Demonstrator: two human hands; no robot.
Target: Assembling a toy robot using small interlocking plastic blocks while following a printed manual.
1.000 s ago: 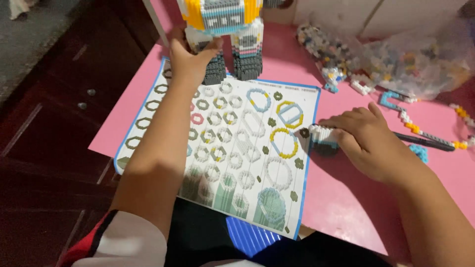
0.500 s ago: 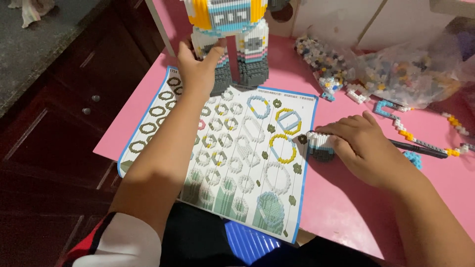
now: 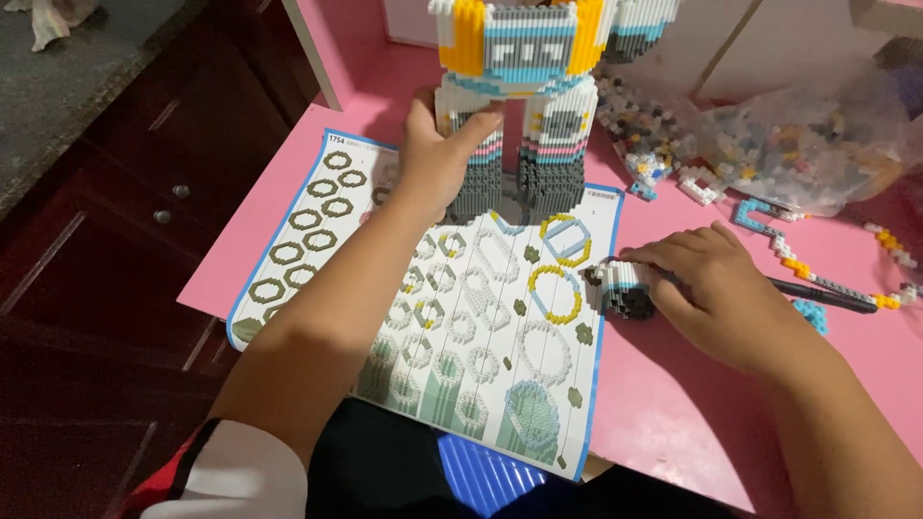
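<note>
The grip of the left hand (image 3: 437, 159) is closed around one leg of the big brick robot (image 3: 524, 86), which stands upright at the far edge of the instruction sheet (image 3: 452, 317). The thumb lies across the front of the leg. The right hand (image 3: 716, 288) has its grip closed on a small brick piece (image 3: 620, 288), white on top and dark below. That piece sits on the pink counter (image 3: 673, 423), touching the right edge of the sheet, well apart from the robot's feet. A black pen (image 3: 817, 293) lies just behind the right hand, and a clear bag of bricks (image 3: 808, 154) sits farther back
</note>
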